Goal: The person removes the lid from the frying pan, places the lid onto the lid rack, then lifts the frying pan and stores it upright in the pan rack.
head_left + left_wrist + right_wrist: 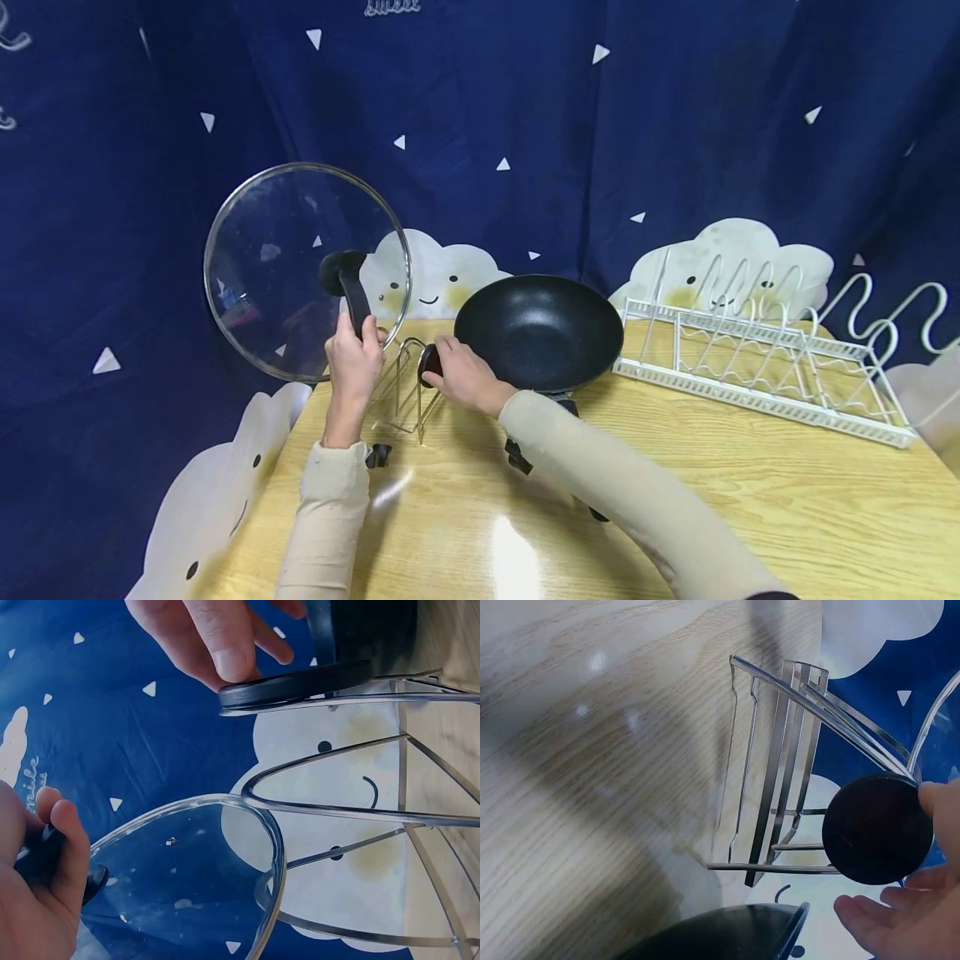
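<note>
My left hand (354, 358) grips the black handle (354, 292) of a large round glass lid (270, 242) with a metal rim. The lid stands nearly upright, its lower right edge by the loops of a wire rack (408, 400). My right hand (468, 375) holds a round black disc (877, 829) at the rack's near end, thumb at its edge. In the left wrist view this disc (300, 684) lies against a wire loop, and the lid's rim (279, 862) overlaps the other loops. Whether the rim touches the rack I cannot tell.
A black wok (540, 333) stands just right of the rack, its inside facing me. Farther right lies a white wire dish rack (765, 375) on the wooden table (450, 517). Behind hangs a dark blue curtain (480, 100) with white clouds.
</note>
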A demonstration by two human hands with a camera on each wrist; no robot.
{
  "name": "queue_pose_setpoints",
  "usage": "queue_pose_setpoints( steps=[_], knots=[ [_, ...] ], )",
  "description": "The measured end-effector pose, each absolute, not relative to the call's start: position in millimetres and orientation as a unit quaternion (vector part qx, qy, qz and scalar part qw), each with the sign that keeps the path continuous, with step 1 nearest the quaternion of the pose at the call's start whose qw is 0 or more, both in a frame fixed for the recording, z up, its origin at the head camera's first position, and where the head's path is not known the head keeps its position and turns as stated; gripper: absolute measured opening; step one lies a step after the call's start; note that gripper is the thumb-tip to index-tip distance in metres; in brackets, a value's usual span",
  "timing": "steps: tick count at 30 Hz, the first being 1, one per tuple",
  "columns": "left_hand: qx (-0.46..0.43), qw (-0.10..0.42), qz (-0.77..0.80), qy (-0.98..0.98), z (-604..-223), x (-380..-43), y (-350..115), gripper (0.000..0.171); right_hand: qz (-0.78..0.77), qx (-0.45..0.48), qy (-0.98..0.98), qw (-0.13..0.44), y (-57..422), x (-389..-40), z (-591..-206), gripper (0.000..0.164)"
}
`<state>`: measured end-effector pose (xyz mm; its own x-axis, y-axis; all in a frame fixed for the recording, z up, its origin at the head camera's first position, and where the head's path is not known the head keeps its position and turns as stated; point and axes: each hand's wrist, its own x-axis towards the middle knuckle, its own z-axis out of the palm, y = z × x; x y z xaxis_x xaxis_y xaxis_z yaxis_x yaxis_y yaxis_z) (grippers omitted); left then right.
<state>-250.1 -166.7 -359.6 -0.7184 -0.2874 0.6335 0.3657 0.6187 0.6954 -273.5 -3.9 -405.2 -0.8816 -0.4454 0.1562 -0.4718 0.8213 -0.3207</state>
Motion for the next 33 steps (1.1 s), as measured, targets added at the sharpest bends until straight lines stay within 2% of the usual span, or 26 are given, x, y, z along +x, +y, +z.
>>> queue_pose_setpoints(
  steps=[4, 11, 16, 26, 33],
  knots=[
    [-0.014, 0.380, -0.421, -0.824, -364.0, -252.6, -167.4, 0.016, 0.181, 0.233, -0.955, 0.023, -6.7, -273.9, -407.3, 0.061],
    [-0.003, 0.387, -0.411, -0.825, -372.1, -253.6, -170.8, 0.017, 0.198, 0.230, -0.953, 0.022, -12.7, -274.5, -407.2, 0.063],
    [0.005, 0.384, -0.409, -0.828, -376.7, -253.9, -172.2, 0.016, 0.194, 0.229, -0.954, 0.022, -15.0, -275.4, -404.2, 0.055],
    [0.005, 0.329, -0.419, -0.846, -377.5, -254.6, -171.5, 0.015, 0.184, 0.225, -0.957, 0.012, -11.0, -277.5, -400.6, 0.055],
    [0.004, 0.309, -0.410, -0.858, -383.4, -254.0, -175.0, 0.014, 0.180, 0.229, -0.957, 0.016, -14.7, -275.9, -401.4, 0.052]
  ],
)
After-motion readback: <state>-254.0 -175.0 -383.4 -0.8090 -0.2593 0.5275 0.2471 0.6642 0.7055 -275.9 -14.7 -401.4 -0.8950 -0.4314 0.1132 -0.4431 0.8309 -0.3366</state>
